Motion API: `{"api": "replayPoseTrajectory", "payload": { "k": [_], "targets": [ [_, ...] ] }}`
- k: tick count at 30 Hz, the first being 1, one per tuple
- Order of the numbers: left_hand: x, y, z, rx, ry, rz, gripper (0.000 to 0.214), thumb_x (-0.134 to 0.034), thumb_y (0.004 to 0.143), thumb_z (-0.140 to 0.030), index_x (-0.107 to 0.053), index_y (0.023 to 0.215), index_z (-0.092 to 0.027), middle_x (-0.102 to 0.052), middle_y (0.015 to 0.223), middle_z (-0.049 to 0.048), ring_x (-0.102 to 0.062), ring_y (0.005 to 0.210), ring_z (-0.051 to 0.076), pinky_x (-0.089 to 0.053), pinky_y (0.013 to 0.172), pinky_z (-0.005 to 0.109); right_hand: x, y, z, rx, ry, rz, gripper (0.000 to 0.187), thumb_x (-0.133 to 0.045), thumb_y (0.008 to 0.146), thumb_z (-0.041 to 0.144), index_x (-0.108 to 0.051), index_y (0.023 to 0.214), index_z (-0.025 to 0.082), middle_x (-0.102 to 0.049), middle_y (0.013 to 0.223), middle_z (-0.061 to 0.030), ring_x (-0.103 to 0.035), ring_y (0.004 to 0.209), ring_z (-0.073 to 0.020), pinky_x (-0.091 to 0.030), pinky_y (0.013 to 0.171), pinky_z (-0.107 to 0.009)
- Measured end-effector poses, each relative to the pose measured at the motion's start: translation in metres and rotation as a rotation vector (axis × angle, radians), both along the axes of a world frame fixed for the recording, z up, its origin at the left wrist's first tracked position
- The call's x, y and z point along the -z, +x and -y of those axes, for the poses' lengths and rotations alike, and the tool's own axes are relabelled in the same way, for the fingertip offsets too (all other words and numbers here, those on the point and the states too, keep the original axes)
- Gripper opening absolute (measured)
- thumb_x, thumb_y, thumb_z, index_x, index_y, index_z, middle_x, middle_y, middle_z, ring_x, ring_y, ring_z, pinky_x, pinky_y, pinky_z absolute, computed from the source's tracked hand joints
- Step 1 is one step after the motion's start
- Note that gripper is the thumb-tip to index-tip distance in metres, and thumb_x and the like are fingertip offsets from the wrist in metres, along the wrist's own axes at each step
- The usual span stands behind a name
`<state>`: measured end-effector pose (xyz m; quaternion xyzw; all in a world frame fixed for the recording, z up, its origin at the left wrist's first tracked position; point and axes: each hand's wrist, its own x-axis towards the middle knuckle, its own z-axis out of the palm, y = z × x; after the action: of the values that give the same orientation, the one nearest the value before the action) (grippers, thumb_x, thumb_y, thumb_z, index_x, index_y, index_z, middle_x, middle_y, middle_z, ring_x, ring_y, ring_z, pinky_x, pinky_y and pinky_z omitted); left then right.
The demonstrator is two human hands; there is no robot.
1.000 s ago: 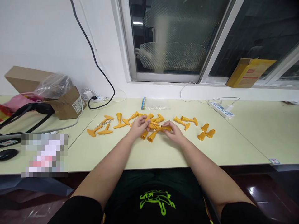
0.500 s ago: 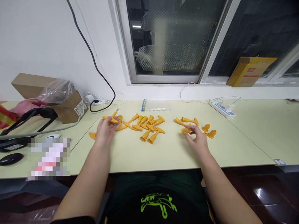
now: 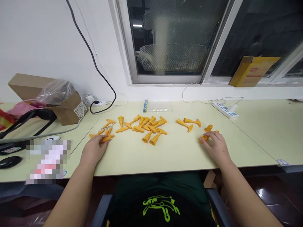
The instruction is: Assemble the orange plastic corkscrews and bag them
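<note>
Both arms are spread wide over the desk (image 3: 146, 160), forearms slanting up from the bottom corners, the hands well apart with the main bunch of yellow pieces (image 3: 145, 123) lying between them.

Over to the left hand (image 3: 94, 149): palm down, back of the hand to the camera, fingers angled forward and to the right, and the fingertips are right on a yellow T-shaped handle (image 3: 107, 138). Whether they grip it or merely rest there, I can't tell; the hand hides part of it. Just past the fingers, another T-handle (image 3: 110, 121) lies on the desk, with metal coils beside it.

Across to the right hand (image 3: 217, 146): knuckles up, wrist low over the desk, fingers curled over and reaching left, thumb on the near side. The tips are at a yellow cap (image 3: 203, 138), and again it's too small to call a firm pinch or a light touch. A second cap (image 3: 208, 128) sits just beyond the fingers.

Between the middle bunch and that right hand, a pair of yellow T-handled pieces (image 3: 185, 125) lies well clear of both hands. Farther back, near the wall, there's a clear plastic bag (image 3: 159, 106) lying flat.
</note>
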<state>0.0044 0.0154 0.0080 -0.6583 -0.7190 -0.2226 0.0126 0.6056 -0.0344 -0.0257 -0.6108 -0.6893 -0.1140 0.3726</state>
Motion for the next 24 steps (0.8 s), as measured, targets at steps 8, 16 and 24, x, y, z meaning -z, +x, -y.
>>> {"api": "replayPoseTrajectory", "payload": {
  "k": [8, 16, 24],
  "targets": [
    [0.001, -0.004, -0.006, -0.016, -0.108, -0.024, 0.063, -0.049, 0.093, -0.046, -0.053, 0.150, -0.018, -0.056, 0.151, 0.0153, -0.052, 0.137, 0.039, -0.044, 0.114, 0.054, 0.000, 0.034, -0.019, 0.123, -0.114, -0.018, 0.028, -0.061, 0.090, 0.044, -0.066, 0.104, 0.020, -0.070, 0.105, -0.0115, -0.061, 0.104, -0.0318, -0.050, 0.092, -0.048],
    [-0.020, 0.022, -0.014, 0.041, -0.039, -0.252, 0.059, -0.050, 0.090, -0.040, -0.054, 0.147, -0.024, -0.052, 0.152, 0.0147, -0.046, 0.140, 0.039, -0.039, 0.112, 0.057, -0.017, 0.031, -0.032, 0.180, -0.061, 0.086, 0.034, -0.064, 0.083, 0.036, -0.066, 0.114, 0.020, -0.064, 0.113, -0.0136, -0.059, 0.106, -0.0341, -0.049, 0.094, -0.052],
    [-0.036, 0.077, -0.067, 0.187, -0.241, -0.409, 0.046, -0.044, 0.092, -0.029, -0.064, 0.133, -0.025, -0.063, 0.135, 0.0170, -0.057, 0.124, 0.038, -0.035, 0.107, 0.061, -0.053, -0.052, -0.060, -0.215, -0.136, 0.122, 0.016, -0.061, 0.089, 0.028, -0.066, 0.103, 0.022, -0.063, 0.111, -0.0116, -0.059, 0.107, -0.0314, -0.047, 0.097, -0.049]
  ]
}}
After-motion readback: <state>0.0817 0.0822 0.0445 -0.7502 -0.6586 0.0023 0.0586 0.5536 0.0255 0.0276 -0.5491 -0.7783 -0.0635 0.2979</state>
